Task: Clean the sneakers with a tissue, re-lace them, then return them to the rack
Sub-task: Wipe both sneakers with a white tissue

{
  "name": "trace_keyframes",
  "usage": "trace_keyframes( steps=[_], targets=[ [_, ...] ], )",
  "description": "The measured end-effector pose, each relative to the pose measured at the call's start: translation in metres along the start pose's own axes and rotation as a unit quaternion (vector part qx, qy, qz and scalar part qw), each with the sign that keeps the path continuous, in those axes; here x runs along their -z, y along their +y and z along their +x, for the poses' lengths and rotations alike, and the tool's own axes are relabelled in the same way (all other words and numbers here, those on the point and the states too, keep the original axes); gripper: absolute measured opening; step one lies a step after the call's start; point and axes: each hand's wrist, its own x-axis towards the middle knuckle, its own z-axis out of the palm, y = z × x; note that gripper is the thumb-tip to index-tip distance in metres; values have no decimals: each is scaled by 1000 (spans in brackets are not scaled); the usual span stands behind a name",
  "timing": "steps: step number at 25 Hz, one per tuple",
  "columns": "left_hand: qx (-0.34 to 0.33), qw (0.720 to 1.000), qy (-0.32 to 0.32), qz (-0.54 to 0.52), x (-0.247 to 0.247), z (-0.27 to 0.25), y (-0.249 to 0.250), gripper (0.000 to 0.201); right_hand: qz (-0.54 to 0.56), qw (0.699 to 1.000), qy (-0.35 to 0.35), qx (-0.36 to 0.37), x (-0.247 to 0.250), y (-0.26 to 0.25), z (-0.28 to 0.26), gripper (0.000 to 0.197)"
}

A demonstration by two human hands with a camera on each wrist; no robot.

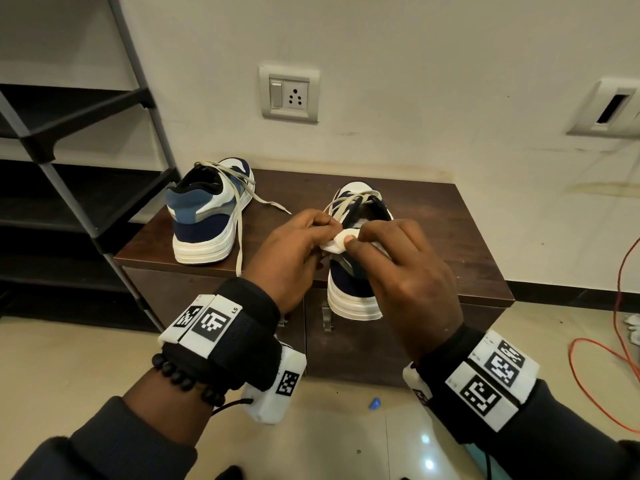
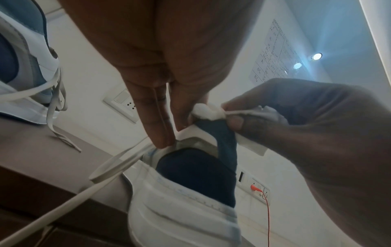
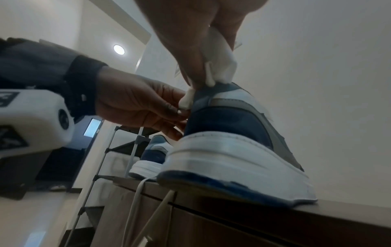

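Two blue, navy and white sneakers stand on a brown cabinet [image 1: 450, 216], heels toward me. The left sneaker [image 1: 207, 209] has loose laces, one hanging over the front edge. The right sneaker [image 1: 353, 289] has its heel just over that edge. A white tissue [image 1: 337, 242] is folded over its heel collar. My left hand [image 1: 322, 230] pinches one end of the tissue. My right hand [image 1: 358, 235] pinches the other part between thumb and fingers. The wrist views show the tissue [image 2: 208, 112] [image 3: 220, 66] wrapped on the blue collar of the right sneaker [image 3: 232, 150].
A black shoe rack [image 1: 86, 109] with bare shelves stands left of the cabinet. A wall socket [image 1: 289, 93] sits behind the sneakers. An orange cable [image 1: 623, 306] trails on the floor at right. A small blue scrap [image 1: 375, 404] lies on the tiles below.
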Motion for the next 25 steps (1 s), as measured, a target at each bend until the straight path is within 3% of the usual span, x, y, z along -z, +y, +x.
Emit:
trace_keyframes(
  steps=[4, 10, 14, 16, 20, 25],
  targets=[
    [-3, 999, 17, 28, -3, 2, -3, 36, -37, 996, -38, 77, -3, -6, -22, 12],
    [2, 999, 33, 31, -6, 3, -1, 31, -4, 988, -134, 79, -4, -13, -52, 28],
    [1, 998, 40, 43, -4, 3, 1, 31, 12, 982, -174, 75, -2, -15, -58, 19],
    [0, 998, 40, 42, -4, 2, 2, 31, 33, 980, -179, 77, 3, -13, -56, 21],
    [11, 998, 37, 49, -5, 2, 2, 31, 39, 994, -102, 27, 13, 1, -38, 20],
    [17, 999, 27, 39, -4, 2, 3, 31, 24, 976, -193, 94, 1, -12, -59, 20]
  ],
)
